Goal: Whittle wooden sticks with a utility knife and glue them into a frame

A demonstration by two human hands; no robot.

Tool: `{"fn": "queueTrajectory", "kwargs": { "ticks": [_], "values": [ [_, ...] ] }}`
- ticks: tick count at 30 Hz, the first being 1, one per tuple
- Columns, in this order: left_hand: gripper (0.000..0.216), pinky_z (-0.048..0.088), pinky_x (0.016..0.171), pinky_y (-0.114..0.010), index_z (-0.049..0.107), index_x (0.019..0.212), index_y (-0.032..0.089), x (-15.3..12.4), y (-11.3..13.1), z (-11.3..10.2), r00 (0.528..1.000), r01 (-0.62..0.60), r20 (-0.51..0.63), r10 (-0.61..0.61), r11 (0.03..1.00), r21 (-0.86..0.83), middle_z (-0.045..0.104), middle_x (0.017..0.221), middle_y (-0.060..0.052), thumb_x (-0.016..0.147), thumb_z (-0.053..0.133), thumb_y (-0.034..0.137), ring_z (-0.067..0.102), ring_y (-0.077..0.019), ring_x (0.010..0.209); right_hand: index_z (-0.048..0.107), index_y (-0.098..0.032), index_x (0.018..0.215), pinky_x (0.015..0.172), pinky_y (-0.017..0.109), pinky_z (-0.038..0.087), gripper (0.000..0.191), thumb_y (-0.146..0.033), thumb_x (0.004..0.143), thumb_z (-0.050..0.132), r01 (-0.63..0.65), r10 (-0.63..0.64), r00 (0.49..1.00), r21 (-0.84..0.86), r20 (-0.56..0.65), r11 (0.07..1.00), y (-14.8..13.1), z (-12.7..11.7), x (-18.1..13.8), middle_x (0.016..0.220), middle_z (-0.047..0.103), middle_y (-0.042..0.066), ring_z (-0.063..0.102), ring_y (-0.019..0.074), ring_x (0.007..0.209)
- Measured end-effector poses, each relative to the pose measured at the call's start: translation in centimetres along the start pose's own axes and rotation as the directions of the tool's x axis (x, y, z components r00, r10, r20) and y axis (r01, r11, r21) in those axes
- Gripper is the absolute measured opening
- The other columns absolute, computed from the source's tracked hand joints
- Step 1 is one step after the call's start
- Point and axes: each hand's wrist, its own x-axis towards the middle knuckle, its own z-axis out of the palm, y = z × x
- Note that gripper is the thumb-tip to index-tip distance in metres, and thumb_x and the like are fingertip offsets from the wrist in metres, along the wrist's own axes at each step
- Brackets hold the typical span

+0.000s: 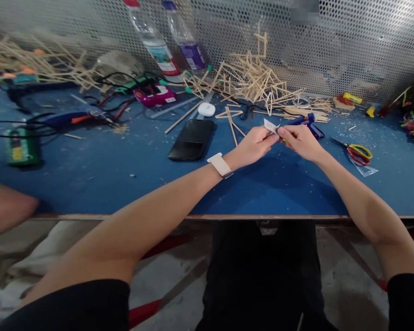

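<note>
Above the blue table, my two hands meet. My left hand (257,142) is closed on a small, flat, whitish piece (270,126) with a pointed corner that sticks up past the fingertips. Right beside it, my right hand (298,140) is closed in a pinch; a bit of yellow and a dark tip show at its fingers, but the held thing is too small and covered to name. The fingertips of both hands nearly touch. Just behind the right hand lies a blue glue gun (309,120), partly hidden by it.
Scissors (360,151) lie over a clear set square at right. A black phone (192,140) and a white case (206,109) lie left of my hands. Thin wooden sticks (255,78) pile up behind, near two bottles (158,53). Pliers (65,118) and another person's arm (7,207) are at left.
</note>
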Motion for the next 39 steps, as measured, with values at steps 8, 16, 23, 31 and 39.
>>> {"fn": "queueTrajectory", "kwargs": {
  "ticks": [8, 16, 23, 31, 39],
  "values": [
    [0.039, 0.029, 0.049, -0.026, 0.053, 0.092, 0.026, 0.0, 0.0, 0.0, 1.0, 0.019, -0.006, -0.019, 1.0, 0.005, 0.035, 0.064, 0.011, 0.126, 0.069, 0.038, 0.033, -0.0101, 0.05, 0.067, -0.026, 0.085, 0.063, 0.035, 0.036, 0.088, -0.108, 0.111, 0.051, 0.007, -0.007, 1.0, -0.054, 0.002, 0.999, -0.1, -0.2, 0.0, 0.065, 0.058, -0.001, 0.05, 0.0172, 0.064],
    [0.04, 0.031, 0.051, -0.028, 0.058, 0.092, 0.026, 0.0, -0.1, 0.1, 0.999, 0.02, -0.03, -0.019, 1.0, 0.024, 0.035, 0.064, 0.011, 0.125, 0.071, 0.045, 0.035, -0.0106, 0.051, 0.067, -0.026, 0.085, 0.062, 0.034, 0.035, 0.088, -0.109, 0.11, 0.052, -0.01, 0.01, 1.0, -0.024, 0.008, 1.0, -0.4, -0.4, 0.0, 0.064, 0.057, -0.001, 0.049, 0.0176, 0.064],
    [0.022, 0.028, 0.047, -0.026, 0.051, 0.1, 0.028, -0.1, 0.6, -0.1, 0.996, 0.058, 0.073, -0.052, 0.995, -0.083, 0.034, 0.066, 0.013, 0.114, 0.067, 0.02, 0.029, -0.0104, 0.047, 0.07, -0.024, 0.083, 0.063, 0.034, 0.034, 0.089, -0.107, 0.11, 0.055, 0.013, -0.01, 0.998, -0.041, 0.066, 0.999, -0.6, -0.4, 0.0, 0.066, 0.059, 0.0, 0.05, 0.0171, 0.065],
    [0.019, 0.027, 0.05, -0.025, 0.049, 0.096, 0.028, -0.1, 0.5, 0.0, 0.998, 0.04, 0.055, -0.036, 0.997, -0.067, 0.036, 0.064, 0.011, 0.11, 0.058, 0.019, 0.029, -0.0117, 0.053, 0.07, -0.024, 0.085, 0.064, 0.034, 0.034, 0.087, -0.105, 0.112, 0.056, 0.007, -0.006, 0.998, -0.015, 0.069, 1.0, -0.9, -0.1, -0.1, 0.067, 0.058, 0.0, 0.051, 0.0172, 0.067],
    [0.024, 0.033, 0.053, -0.027, 0.058, 0.096, 0.025, -0.1, 0.8, -0.5, 0.998, 0.005, 0.059, -0.008, 0.999, 0.051, 0.042, 0.068, 0.007, 0.12, 0.057, 0.026, 0.035, -0.0133, 0.057, 0.071, -0.025, 0.085, 0.062, 0.035, 0.035, 0.089, -0.109, 0.109, 0.055, 0.003, -0.003, 0.999, -0.007, 0.041, 1.0, -1.0, -0.4, -0.1, 0.065, 0.057, -0.001, 0.05, 0.0176, 0.064]
  ]
}}
